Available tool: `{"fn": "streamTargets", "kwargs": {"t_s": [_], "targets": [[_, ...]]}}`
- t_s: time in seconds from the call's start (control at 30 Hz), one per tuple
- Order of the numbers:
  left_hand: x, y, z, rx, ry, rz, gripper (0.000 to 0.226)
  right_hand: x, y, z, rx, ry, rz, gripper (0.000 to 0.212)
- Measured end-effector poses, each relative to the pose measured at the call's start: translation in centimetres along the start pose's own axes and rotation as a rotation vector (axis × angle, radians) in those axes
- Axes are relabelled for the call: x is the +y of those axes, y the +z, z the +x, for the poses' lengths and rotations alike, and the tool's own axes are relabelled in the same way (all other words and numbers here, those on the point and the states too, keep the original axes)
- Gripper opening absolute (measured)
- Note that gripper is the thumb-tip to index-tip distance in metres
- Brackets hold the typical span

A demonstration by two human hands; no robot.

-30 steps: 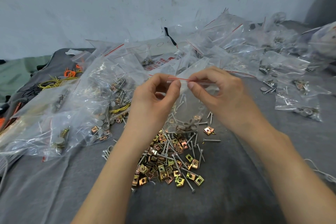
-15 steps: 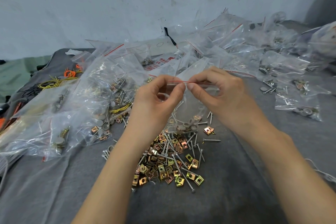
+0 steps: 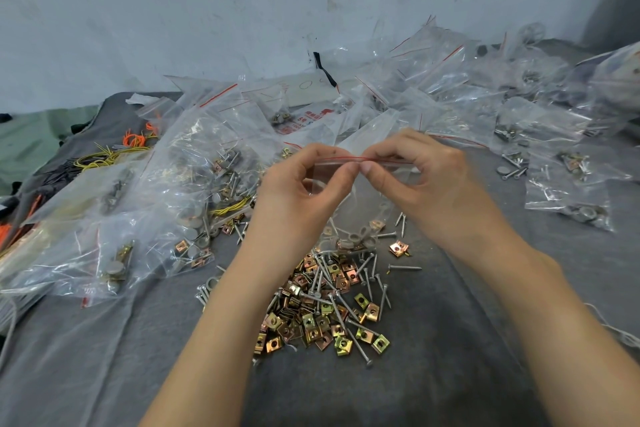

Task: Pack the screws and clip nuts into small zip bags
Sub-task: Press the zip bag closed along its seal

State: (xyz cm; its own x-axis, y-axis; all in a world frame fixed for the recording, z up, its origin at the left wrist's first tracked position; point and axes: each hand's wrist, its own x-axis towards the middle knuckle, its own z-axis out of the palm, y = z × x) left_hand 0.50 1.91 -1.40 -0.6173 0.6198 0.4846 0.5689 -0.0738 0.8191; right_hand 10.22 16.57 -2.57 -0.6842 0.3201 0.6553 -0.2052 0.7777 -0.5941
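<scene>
Bag hangs between both hands, just above pile of screws and nuts. Left hand pinches red zip top. Right hand pinches it too, thumbs touching. Looks like zip closing. Risk: gap left in zip, bits fall out. Slippy plastic may slide from fingers.

Left grip and right grip, both bare, on 2 bare forearms.
</scene>
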Motion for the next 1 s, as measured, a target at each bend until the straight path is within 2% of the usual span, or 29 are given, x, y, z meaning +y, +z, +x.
{"fn": "streamTargets", "kwargs": {"t_s": [0.4,0.67,1.0], "targets": [[-0.13,-0.33,0.05,0.023,-0.024,0.006,0.004,0.26,-0.60,0.00,0.013,0.031,0.030,0.009],[-0.13,-0.36,0.19,0.013,0.054,0.165,0.005,0.20,-0.46,-0.03,-0.009,0.006,0.012,0.011],[-0.23,-0.50,0.20,0.044,0.053,0.185,0.003,0.69,-0.45,-0.10,0.005,0.018,0.026,0.009]]}}
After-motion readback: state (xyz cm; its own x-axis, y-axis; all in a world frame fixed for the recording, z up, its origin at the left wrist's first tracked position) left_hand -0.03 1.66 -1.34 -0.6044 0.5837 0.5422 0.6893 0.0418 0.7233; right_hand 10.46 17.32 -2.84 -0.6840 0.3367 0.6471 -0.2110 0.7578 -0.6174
